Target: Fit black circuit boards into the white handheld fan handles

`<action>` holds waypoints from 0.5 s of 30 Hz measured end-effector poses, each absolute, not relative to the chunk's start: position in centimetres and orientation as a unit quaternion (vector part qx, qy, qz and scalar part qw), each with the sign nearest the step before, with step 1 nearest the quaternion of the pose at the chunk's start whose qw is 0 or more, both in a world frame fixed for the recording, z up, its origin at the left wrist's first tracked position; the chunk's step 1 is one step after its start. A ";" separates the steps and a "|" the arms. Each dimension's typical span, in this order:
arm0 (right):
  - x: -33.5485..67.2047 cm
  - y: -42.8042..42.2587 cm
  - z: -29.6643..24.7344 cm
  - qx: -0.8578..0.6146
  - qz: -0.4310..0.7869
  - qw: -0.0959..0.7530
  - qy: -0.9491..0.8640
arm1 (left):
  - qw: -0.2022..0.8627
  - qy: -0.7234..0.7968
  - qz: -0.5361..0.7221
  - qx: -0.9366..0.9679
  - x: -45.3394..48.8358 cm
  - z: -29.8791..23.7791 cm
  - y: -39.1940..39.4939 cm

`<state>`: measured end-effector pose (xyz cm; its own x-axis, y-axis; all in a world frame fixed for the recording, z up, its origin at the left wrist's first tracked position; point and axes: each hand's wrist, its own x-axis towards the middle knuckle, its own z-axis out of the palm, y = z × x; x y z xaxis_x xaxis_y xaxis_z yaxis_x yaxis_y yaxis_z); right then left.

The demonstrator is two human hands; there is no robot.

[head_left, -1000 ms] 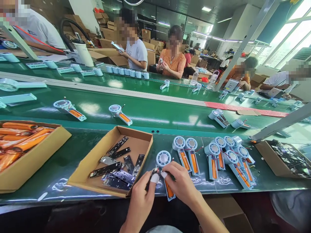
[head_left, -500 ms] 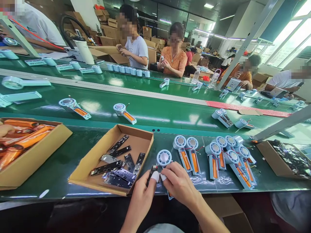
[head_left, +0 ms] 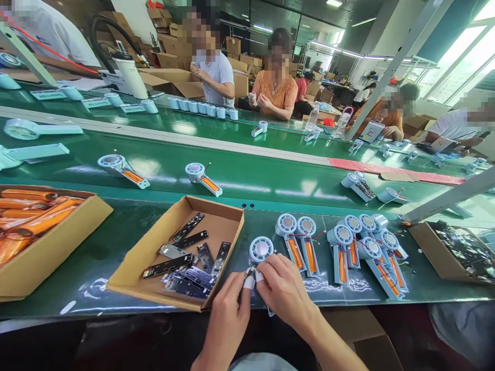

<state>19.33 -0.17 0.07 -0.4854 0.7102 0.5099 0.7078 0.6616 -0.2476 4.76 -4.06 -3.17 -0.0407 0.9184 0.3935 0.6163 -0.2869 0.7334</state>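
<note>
A light blue handheld fan [head_left: 261, 249] lies on the bench edge with its round head up. Its handle is mostly covered by my hands. My left hand [head_left: 231, 301] is closed, pinching a small dark circuit board that is now nearly hidden behind the fingers. My right hand [head_left: 285, 286] is closed too, its fingertips meeting the left ones just below the fan head. Whatever lies between the right fingertips is too small and covered to make out. White covers sit on the thumb and finger tips. Left of my hands, a cardboard tray [head_left: 135, 252] holds several loose circuit boards [head_left: 191, 281].
Several open fans [head_left: 342, 235] with orange batteries lie to the right, before a box of dark parts [head_left: 444, 252]. A box of orange batteries [head_left: 88, 219] stands left. More fans [head_left: 195, 170] sit on the green conveyor [head_left: 247, 170]. Co-workers [head_left: 274, 85] sit beyond it.
My left hand has turned and its fingers have curled over the circuit board, hiding most of it. Fans on the near conveyor have shifted slightly right. A hand has left the battery box.
</note>
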 end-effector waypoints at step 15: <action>21.7 0.7 0.4 -0.379 0.235 0.280 -0.850 | 0.237 0.499 0.368 0.748 2.8 -2.5 -3.7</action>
<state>21.69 0.68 0.35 -0.5561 0.7760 0.2976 0.5129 0.6022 -0.6118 2.83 -3.66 -2.49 0.2312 0.9206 0.3148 0.5719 -0.3904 0.7215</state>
